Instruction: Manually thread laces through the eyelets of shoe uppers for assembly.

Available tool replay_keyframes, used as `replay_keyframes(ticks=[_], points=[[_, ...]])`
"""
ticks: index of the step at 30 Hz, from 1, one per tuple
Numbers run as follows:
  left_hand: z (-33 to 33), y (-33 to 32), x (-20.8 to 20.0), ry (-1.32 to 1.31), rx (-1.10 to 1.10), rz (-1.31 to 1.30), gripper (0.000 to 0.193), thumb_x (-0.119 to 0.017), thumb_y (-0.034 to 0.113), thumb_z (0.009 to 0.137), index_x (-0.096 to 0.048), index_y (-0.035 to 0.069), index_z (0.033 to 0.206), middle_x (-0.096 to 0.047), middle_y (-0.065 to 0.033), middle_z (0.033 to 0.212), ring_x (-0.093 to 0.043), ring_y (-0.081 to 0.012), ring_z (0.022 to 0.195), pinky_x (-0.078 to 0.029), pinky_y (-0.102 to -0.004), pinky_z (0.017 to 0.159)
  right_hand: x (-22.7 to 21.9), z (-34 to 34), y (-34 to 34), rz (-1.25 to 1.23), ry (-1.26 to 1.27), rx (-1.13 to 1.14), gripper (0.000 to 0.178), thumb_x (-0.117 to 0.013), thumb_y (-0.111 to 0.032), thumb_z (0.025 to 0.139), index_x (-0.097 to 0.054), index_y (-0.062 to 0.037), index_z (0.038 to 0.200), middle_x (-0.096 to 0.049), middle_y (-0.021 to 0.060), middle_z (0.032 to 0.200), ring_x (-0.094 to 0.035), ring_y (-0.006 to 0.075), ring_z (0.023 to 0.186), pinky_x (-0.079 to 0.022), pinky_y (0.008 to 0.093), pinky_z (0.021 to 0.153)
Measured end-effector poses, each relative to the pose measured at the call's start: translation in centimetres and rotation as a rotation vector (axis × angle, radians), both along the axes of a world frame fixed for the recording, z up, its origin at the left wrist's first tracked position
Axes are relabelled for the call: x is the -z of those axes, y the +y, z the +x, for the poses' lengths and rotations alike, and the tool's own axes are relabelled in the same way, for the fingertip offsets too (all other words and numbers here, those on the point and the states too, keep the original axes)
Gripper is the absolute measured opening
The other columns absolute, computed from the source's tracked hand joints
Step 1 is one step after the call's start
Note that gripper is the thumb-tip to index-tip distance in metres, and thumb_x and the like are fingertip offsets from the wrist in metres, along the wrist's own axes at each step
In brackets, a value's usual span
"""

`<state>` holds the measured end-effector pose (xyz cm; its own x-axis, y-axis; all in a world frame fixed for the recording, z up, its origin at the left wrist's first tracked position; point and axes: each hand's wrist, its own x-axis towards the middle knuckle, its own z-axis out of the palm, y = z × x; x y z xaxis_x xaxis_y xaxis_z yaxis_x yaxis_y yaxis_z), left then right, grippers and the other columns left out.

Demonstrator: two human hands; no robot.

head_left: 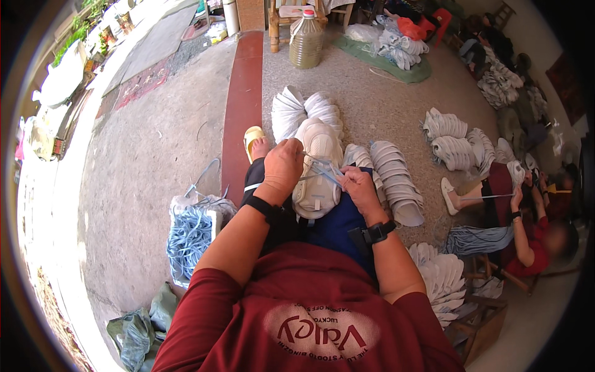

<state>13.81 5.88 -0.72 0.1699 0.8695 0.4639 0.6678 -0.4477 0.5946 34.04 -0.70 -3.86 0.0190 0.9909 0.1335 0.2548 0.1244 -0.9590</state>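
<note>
A white shoe (315, 195) sat on our lap (334, 232). Our left hand (284, 164) and right hand (361, 187) seemed to pinch its blue lace (321, 166). More laces (191, 232) lay on the near left.

White shoe (316, 193) on lap (344, 222), pale-blue lace (323, 166) across middle, apparently part-threaded.

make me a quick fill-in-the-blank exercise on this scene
1. The left hand and right hand hold a ____ lace over the white shoe.
2. The slipper on the left foot is ____.
3. The box of laces is on the person's ____ side.
4. The large bottle has a ____ cap.

Missing words: blue; yellow; left; red
</note>
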Motion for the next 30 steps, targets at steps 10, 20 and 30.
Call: replay_keyframes(ticks=[10,20,30], points=[[-0.4,-0.2,1.9,-0.7,0.353,-0.864,0.011,-0.065,0.012,0.075,-0.062,0.004,0.068,-0.054,0.0021,0.061,-0.049,-0.0096,0.059,-0.039,-0.0247,0.058,-0.3,-0.1,0.2,-0.099,0.173,0.014,0.023,-0.064,-0.013,0.081,-0.06,0.0055,0.066,-0.058,0.0058,0.078,-0.05,0.0096,0.062,-0.04,0.0244,0.057],[-0.5,0.7,4.2,-0.553,0.012,-0.718,0.025,-0.063,0.019,0.068,-0.058,-0.004,0.06,-0.054,-0.0098,0.054,-0.052,-0.0142,0.052,-0.043,-0.0308,0.052,-1.6,0.8,-0.2,-0.359,0.111,-0.066,0.022,-0.061,-0.014,0.084,-0.056,-0.0054,0.064,-0.052,-0.0003,0.058,-0.041,0.0053,0.047,-0.031,0.0196,0.044],[-0.7,0.1,2.4,-0.132,0.165,-0.649,0.038,-0.077,0.031,0.064,-0.061,-0.002,0.072,-0.059,-0.0125,0.063,-0.058,-0.0208,0.059,-0.046,-0.0335,0.059,-2.5,0.9,-2.4,-0.264,0.779,0.285,0.003,-0.06,0.0,0.078,-0.061,-0.0025,0.079,-0.046,-0.0048,0.059,-0.033,0.0021,0.043,-0.022,0.0174,0.039]])
